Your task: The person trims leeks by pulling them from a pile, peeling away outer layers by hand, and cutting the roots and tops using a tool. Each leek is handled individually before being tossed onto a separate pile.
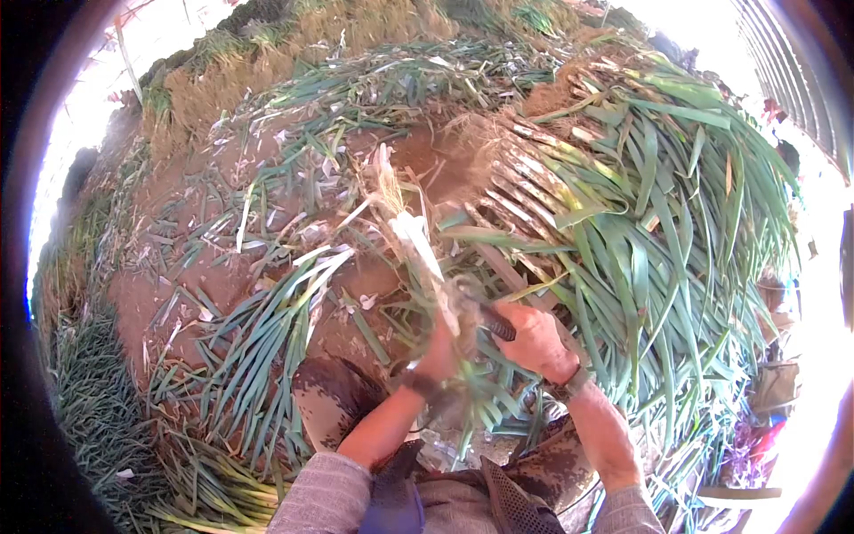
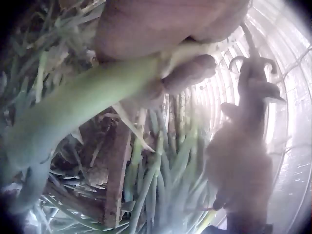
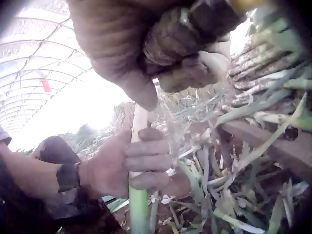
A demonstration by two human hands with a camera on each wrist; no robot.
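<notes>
"What are the hands doing there?"

"The left hand (image 1: pixel 436 356) is gripping a leek (image 1: pixel 416 240), its fingers curling round the stalk. The right hand (image 1: pixel 534 343) is clutching a dark, ribbed handle (image 1: pixel 498 322)."

"Are they touching each other?"

"They're working close together, but I can't tell if the right thumb is touching the stalk or just passing in front of it. Whatever is extending from that handle is blurring too much to make out."

"And where is the leek pointing?"

"It's slanting out in front of the person, above the littered soil (image 1: pixel 227 276), with its white end facing away and green leaves trailing towards the lap."

"What's lying round about?"

"A big heap of leeks (image 1: pixel 658 267) is spreading out on the person's right, many of its pale, dirty ends facing inwards. A smaller bunch (image 1: pixel 267 347) is lying on the left, leaves fanning towards the knee. A wooden board (image 3: pixel 273 146) is poking out between the scraps and that heap, and cut bits of leaf (image 3: pixel 239 222) are covering the ground beside it."
</notes>
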